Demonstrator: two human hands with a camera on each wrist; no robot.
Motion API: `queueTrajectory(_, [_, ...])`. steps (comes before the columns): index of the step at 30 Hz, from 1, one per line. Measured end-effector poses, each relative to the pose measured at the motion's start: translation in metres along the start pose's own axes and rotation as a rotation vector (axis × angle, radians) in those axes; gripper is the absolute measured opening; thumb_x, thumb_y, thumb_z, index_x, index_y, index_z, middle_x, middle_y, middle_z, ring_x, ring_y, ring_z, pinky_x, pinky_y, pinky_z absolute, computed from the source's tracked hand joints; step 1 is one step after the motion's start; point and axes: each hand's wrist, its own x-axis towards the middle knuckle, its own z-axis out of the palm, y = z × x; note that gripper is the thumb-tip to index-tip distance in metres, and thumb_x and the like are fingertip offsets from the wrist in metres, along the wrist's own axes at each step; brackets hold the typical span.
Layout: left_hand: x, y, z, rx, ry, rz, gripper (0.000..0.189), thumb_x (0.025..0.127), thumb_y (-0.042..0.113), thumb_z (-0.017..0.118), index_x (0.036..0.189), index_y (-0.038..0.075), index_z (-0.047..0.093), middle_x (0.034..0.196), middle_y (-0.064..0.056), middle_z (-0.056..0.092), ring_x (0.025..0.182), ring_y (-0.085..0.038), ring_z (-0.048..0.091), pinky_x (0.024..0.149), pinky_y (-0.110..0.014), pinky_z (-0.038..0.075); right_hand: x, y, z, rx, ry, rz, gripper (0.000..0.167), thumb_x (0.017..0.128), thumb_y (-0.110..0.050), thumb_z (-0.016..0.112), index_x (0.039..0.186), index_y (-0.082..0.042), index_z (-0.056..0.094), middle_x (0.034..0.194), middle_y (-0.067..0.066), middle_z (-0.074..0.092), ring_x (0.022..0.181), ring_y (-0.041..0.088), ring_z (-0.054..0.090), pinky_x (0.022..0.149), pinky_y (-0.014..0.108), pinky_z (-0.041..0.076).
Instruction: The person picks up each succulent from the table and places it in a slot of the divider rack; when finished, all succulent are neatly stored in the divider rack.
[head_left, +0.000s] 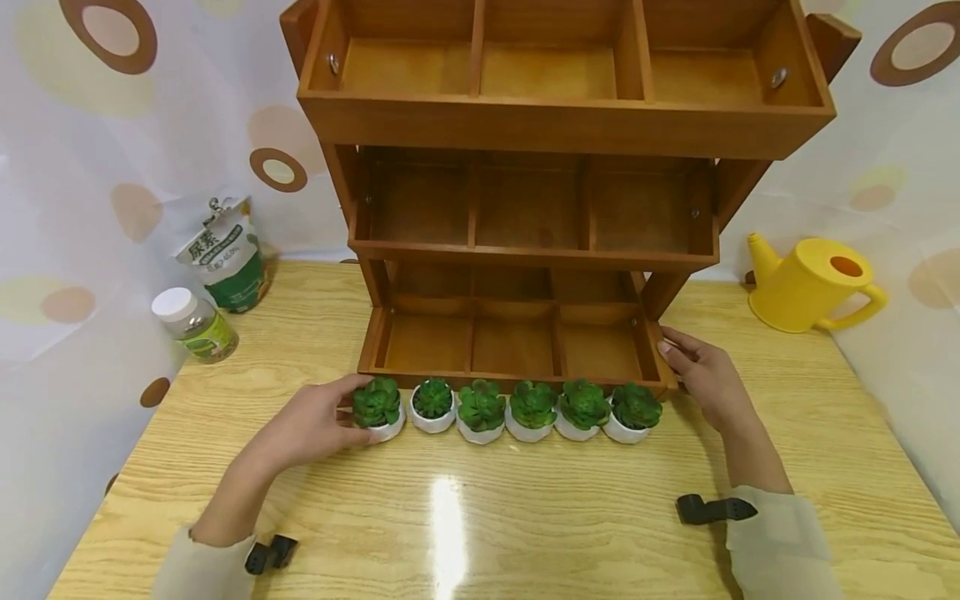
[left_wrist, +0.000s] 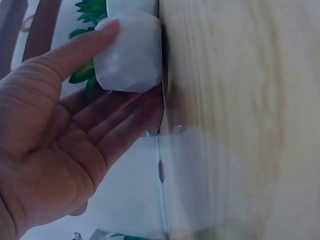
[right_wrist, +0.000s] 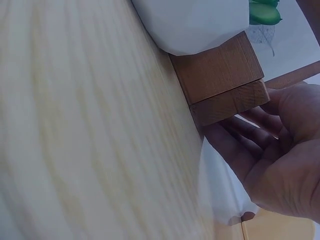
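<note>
Six-pocket rows aside, several small succulents in white faceted pots stand in a line along the front of a brown wooden tiered rack (head_left: pixel 517 125). My left hand (head_left: pixel 318 423) is around the leftmost potted succulent (head_left: pixel 378 406), thumb on the front of its white pot (left_wrist: pixel 129 52) and the other fingers at its outer side. At the other end, my right hand (head_left: pixel 711 379) touches the rack's lower right side, its thumb by the top edge and fingers along the outer face of the wooden corner (right_wrist: pixel 230 102). The rightmost potted succulent (head_left: pixel 633 410) stands just left of that corner.
A yellow watering can (head_left: pixel 806 283) stands at the back right. At the back left are a white-capped jar (head_left: pixel 197 325) and a green and white pouch (head_left: pixel 228 258). Everything rests on a light wood-grain table (head_left: pixel 562 517); patterned sheeting hangs behind.
</note>
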Motion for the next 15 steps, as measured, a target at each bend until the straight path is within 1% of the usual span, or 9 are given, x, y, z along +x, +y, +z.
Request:
queueTrajectory(3, [-0.003, 0.001, -0.005, 0.003, 0.005, -0.004, 0.076, 0.081, 0.036, 0.086, 0.143, 0.006, 0.055, 0.123, -0.014, 0.072, 0.104, -0.024, 0.072, 0.089, -0.043, 0.059, 0.0, 0.0, 0.0, 0.017, 0.002, -0.004, 0.061, 0.109, -0.043, 0.041, 0.161, -0.014, 0.029, 0.156, 0.025, 0.042, 0.097, -0.013, 0.058, 0.08, 0.014, 0.056])
queueTrajectory(7, [-0.005, 0.003, -0.011, -0.019, 0.029, -0.003, 0.078, 0.081, 0.036, 0.086, 0.145, 0.003, 0.055, 0.127, -0.017, 0.07, 0.107, -0.025, 0.072, 0.09, -0.043, 0.059, 0.0, 0.0, 0.0, 0.03, 0.004, -0.009, 0.062, 0.108, -0.043, 0.041, 0.161, -0.013, 0.028, 0.156, 0.026, 0.042, 0.093, -0.015, 0.058, 0.079, 0.014, 0.056])
queueTrajectory(11, [-0.007, 0.003, -0.018, -0.033, 0.084, 0.006, 0.075, 0.081, 0.031, 0.085, 0.144, 0.002, 0.056, 0.129, -0.019, 0.069, 0.11, -0.029, 0.072, 0.092, -0.045, 0.058, 0.0, 0.0, 0.0, 0.029, 0.005, -0.013, 0.062, 0.108, -0.043, 0.042, 0.161, -0.013, 0.028, 0.155, 0.026, 0.043, 0.093, -0.016, 0.057, 0.079, 0.013, 0.055])
queueTrajectory(15, [-0.009, 0.004, -0.025, -0.028, 0.14, 0.021, 0.074, 0.081, 0.034, 0.086, 0.143, 0.006, 0.058, 0.131, -0.017, 0.068, 0.111, -0.031, 0.071, 0.094, -0.047, 0.058, -0.001, 0.001, 0.0, 0.03, 0.01, -0.019, 0.063, 0.108, -0.044, 0.042, 0.161, -0.011, 0.029, 0.154, 0.026, 0.045, 0.092, -0.017, 0.057, 0.078, 0.012, 0.055])
